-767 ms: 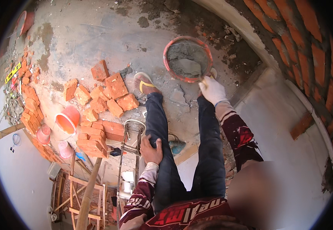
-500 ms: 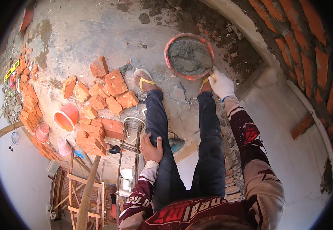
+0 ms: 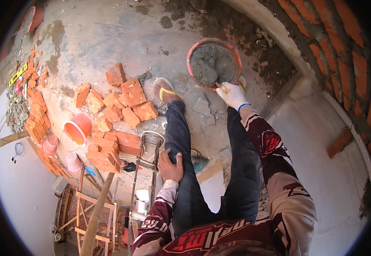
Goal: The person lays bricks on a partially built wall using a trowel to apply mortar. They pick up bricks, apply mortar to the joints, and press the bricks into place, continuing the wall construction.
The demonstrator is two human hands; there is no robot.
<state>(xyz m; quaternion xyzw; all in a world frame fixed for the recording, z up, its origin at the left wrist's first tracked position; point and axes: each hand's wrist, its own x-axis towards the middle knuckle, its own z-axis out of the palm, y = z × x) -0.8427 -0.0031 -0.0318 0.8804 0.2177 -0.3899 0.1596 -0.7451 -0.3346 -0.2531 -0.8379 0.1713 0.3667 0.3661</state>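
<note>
My right hand [image 3: 233,94], in a white glove with a blue cuff edge, is closed round the tan handle of a trowel [image 3: 222,87] at the near rim of a round orange bucket [image 3: 237,54]. Grey wet mortar [image 3: 206,64] fills the bucket, heaped at the left and smoother at the right. The trowel's blade cannot be made out against the mortar. My bare left hand [image 3: 171,166] lies on my left leg by the knee, fingers spread and holding nothing.
Broken orange bricks [image 3: 132,93] lie left of my foot, with stacked bricks [image 3: 104,153] nearer. An orange bucket [image 3: 78,129] tips beside them. A metal frame [image 3: 149,158] stands by my left leg. A yellow level [image 3: 18,74] lies far left; a brick wall [image 3: 341,68] rises at right.
My right hand has moved left along the bucket's near rim with the trowel. Mortar is now heaped at the left of the bucket. My left hand stays on my leg.
</note>
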